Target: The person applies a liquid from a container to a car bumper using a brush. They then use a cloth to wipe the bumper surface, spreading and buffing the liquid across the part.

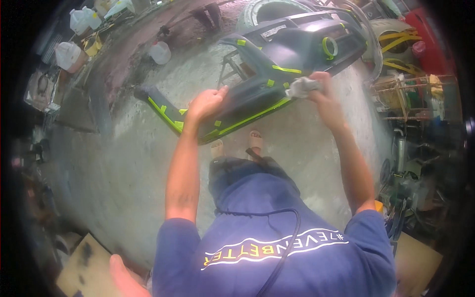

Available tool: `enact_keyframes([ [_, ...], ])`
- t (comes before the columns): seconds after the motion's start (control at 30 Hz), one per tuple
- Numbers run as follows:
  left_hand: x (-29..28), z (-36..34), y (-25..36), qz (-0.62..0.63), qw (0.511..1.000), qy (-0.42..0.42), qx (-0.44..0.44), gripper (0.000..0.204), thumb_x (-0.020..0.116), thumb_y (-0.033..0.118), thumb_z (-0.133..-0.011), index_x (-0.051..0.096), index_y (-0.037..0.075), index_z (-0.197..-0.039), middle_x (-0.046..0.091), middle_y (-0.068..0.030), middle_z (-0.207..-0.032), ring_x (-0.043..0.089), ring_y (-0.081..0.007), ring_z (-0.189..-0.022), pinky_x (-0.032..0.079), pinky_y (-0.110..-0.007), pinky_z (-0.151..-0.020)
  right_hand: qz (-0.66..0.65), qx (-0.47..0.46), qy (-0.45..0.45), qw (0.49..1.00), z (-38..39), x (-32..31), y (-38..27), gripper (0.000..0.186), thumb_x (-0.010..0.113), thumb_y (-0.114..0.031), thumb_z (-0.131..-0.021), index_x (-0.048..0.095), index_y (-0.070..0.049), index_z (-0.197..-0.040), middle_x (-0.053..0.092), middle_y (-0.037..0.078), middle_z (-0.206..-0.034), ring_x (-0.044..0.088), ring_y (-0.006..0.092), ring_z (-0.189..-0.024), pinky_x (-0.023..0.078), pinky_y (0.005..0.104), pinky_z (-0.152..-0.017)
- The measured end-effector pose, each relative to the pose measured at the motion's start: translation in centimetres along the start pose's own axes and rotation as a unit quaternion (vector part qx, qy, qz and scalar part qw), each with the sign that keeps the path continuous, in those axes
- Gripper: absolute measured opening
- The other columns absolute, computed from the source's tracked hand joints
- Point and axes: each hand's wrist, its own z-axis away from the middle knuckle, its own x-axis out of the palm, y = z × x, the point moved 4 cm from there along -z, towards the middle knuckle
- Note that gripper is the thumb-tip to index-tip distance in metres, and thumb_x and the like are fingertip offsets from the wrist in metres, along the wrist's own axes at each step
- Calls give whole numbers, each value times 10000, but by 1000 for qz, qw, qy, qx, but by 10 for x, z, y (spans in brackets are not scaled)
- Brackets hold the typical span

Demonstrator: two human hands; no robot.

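Observation:
A dark car bumper (pixel 257 89) lies across the floor before my feet, with strips and small tabs of bright green masking tape (pixel 252 117) along its edges. A roll of green tape (pixel 329 48) sits on its upper right part. My right hand (pixel 322 94) is closed around a crumpled whitish cloth (pixel 303 87), held at the bumper's near right edge. Further left, my left hand (pixel 207 103) is over the bumper, its fingers stretched toward the upper right and nothing visible in them. Whether its fingertips touch the surface is hard to tell.
Plastic jugs (pixel 69 55) stand at the far left, another jug (pixel 160 52) on the floor behind the bumper. A tyre (pixel 272 11) lies beyond it. A metal rack (pixel 415 96) and clutter line the right side. A blurred bare limb (pixel 126 279) shows at the lower left.

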Motion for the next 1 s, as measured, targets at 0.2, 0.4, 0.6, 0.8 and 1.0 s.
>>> enact_keyframes([
  [0.2,1,0,-5,18,1000,-10,3,700,454,619,-1039,715,-20,-1151,738,-135,-993,652,-212,-966,485,-362,-910,-484,234,-11,843,14,-14,24,443,567,-30,-938,484,-108,-1367,620,92,-1193,641,231,-1099,561,456,-947],
  [0.4,1,-3,-5,37,999,-19,12,688,456,604,-1046,716,-27,-1137,729,-103,-971,633,-184,-940,483,-350,-895,-439,230,5,868,19,8,47,452,684,-51,-918,488,-92,-1324,632,83,-1194,648,211,-1091,550,453,-974],
  [0.6,0,-1,-7,37,999,-3,19,688,455,606,-1043,706,-33,-1075,709,-94,-923,616,-183,-905,480,-359,-873,-412,257,15,874,15,31,55,416,699,-52,-928,491,-53,-1289,648,77,-1184,666,205,-1086,546,447,-1000],
  [0.8,0,-1,-8,22,1000,3,10,704,465,638,-1023,701,-25,-1045,686,-118,-869,611,-199,-866,482,-363,-851,-370,250,15,895,16,42,36,423,694,-30,-913,477,-59,-1276,646,87,-1164,683,224,-1076,574,463,-964],
  [1.0,-2,3,2,17,1000,-12,12,684,465,616,-1029,707,-23,-1028,678,-103,-851,619,-209,-855,482,-370,-839,-384,251,3,888,15,37,50,446,687,-14,-897,462,-88,-1274,637,87,-1124,677,212,-1041,571,438,-919],
])
